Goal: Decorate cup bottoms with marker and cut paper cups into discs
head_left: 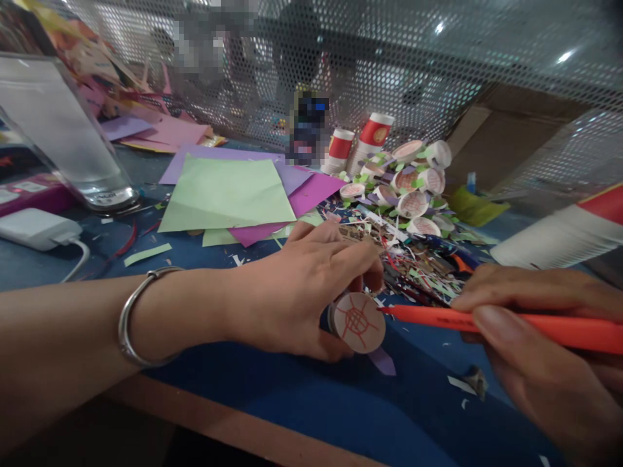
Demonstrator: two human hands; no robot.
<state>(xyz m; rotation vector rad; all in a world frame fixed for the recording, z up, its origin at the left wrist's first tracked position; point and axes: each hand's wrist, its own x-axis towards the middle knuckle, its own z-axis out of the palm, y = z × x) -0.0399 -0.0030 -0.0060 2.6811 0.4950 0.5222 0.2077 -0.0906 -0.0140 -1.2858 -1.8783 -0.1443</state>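
My left hand (311, 292) is closed around the side of a small paper cup piece (361, 337), whose round base faces me. Red lines on the base form a circle with a grid inside and rays running outward. A purple paper strip (383, 362) sticks out below it. In my right hand (540, 350) is a red felt-tip pen (506, 320), held sideways. Its tip is at the right edge of the drawn base; whether it touches cannot be told.
Green paper sheets (228, 194) lie behind my left hand. Paper scraps (418, 266) and a pile of decorated cup pieces (413, 204) spread to the right. Stacked cups (559, 233) lean at far right. A glass of water (73, 136) and a white charger (39, 228) stand left.
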